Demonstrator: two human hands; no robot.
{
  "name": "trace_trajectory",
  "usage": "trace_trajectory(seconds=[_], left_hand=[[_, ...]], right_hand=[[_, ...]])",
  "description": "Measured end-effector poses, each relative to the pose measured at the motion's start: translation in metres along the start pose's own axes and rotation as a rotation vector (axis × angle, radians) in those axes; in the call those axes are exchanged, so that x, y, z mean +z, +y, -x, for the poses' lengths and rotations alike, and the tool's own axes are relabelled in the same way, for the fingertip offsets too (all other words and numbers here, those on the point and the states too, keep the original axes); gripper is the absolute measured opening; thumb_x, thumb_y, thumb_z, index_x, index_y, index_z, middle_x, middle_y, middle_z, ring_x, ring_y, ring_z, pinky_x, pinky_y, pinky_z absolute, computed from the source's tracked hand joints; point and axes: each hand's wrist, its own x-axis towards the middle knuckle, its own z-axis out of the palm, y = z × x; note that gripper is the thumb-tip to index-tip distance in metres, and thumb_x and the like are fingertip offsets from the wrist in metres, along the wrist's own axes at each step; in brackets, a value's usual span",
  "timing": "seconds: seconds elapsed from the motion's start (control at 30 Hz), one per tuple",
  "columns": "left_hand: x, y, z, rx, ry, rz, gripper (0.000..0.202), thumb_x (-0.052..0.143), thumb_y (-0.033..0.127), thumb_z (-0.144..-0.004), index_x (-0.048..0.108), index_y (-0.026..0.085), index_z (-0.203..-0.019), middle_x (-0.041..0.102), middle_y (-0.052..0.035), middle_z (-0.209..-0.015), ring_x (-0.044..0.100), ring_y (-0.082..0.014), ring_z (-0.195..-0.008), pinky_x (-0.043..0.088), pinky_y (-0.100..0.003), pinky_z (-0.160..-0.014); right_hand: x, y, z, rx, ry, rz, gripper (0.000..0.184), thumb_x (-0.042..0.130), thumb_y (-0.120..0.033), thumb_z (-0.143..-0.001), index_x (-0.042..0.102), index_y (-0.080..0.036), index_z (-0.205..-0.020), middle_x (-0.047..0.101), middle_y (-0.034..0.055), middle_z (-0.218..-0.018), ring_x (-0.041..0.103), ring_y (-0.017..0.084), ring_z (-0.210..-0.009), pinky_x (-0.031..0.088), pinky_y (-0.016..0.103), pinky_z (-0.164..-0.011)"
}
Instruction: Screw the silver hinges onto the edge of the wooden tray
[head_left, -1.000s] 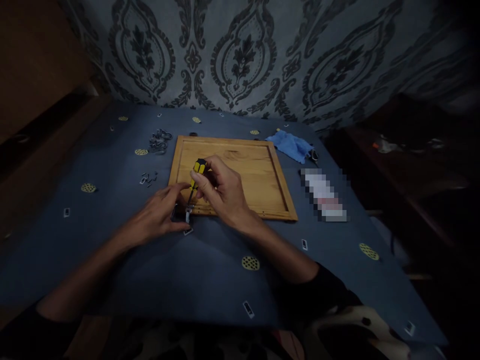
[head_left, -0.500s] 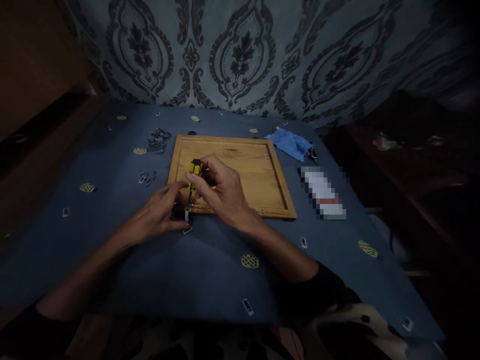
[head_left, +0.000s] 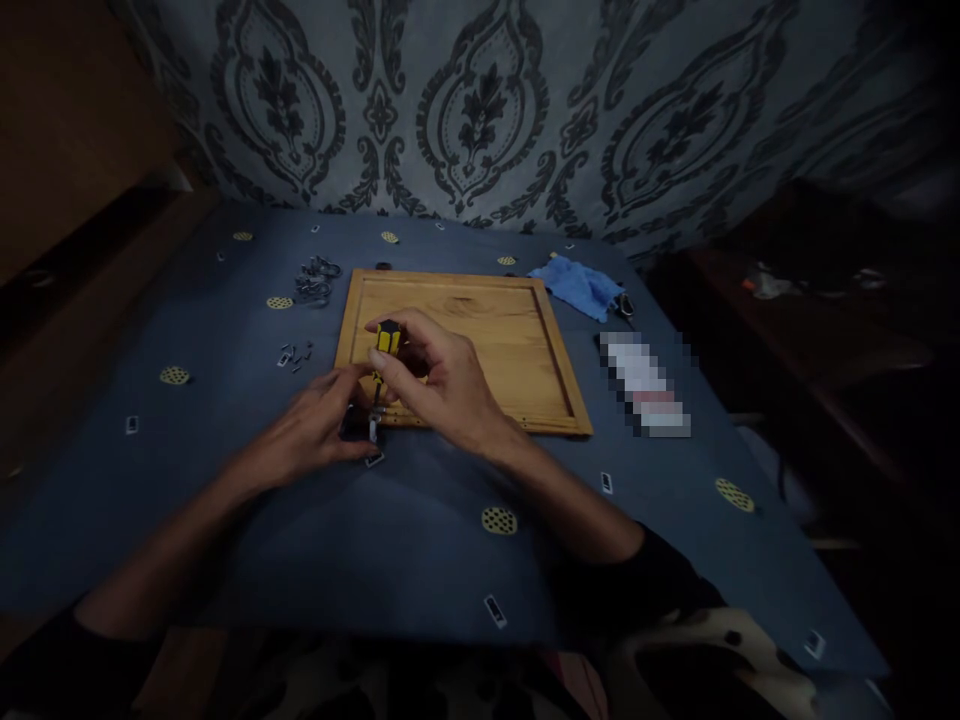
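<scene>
Blue-covered table [head_left: 420,560]; right hand [head_left: 446,380] grips yellow-black screwdriver [head_left: 388,340], now more upright, suggesting turning; left hand [head_left: 319,425] curls round metal hinge [head_left: 373,428], its hold unclear.

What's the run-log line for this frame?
right hand: holding screwdriver, tip at fitting | left hand: at fitting | fitting: near edge of panel, left end | panel: flat on table | small parts: left of panel

Dim light, right edge nearly black, fine detail soft, one pixelated patch [head_left: 649,385]
</scene>
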Motion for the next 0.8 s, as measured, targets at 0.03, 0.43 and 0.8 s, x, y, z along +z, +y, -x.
trace_trajectory(seconds=[0.03, 0.43, 0.8], left_hand=[[0.0, 0.0, 0.0, 0.003, 0.001, 0.0, 0.055, 0.08, 0.042, -0.081, 0.053, 0.024, -0.125, 0.069, -0.0065, -0.111, 0.069, -0.0299, -0.102, 0.056, -0.042, -0.084], [0.003, 0.0, 0.0, -0.012, 0.038, 0.007, 0.052, 0.081, 0.039, -0.076, 0.056, 0.025, -0.119, 0.069, -0.0059, -0.109, 0.069, -0.0309, -0.103, 0.058, -0.046, -0.089], [0.007, -0.007, -0.001, 0.012, 0.059, 0.025, 0.056, 0.081, 0.04, -0.075, 0.055, 0.026, -0.123, 0.068, -0.0059, -0.109, 0.068, -0.0316, -0.101, 0.057, -0.046, -0.087]], right_hand=[[0.0, -0.001, 0.0, 0.009, -0.008, 0.01, 0.012, 0.063, -0.034, -0.1, 0.062, -0.022, -0.103, 0.059, -0.0012, -0.08, 0.058, 0.014, -0.071, 0.049, 0.026, -0.06], [0.001, 0.001, 0.0, 0.026, -0.005, -0.017, 0.034, 0.07, -0.048, -0.098, 0.05, -0.024, -0.084, 0.053, -0.0045, -0.072, 0.05, 0.012, -0.065, 0.041, 0.026, -0.058], [-0.006, -0.006, -0.001, 0.049, -0.104, -0.028, 0.027, 0.067, -0.04, -0.1, 0.055, -0.023, -0.083, 0.058, -0.0022, -0.074, 0.056, 0.014, -0.069, 0.046, 0.026, -0.058]])
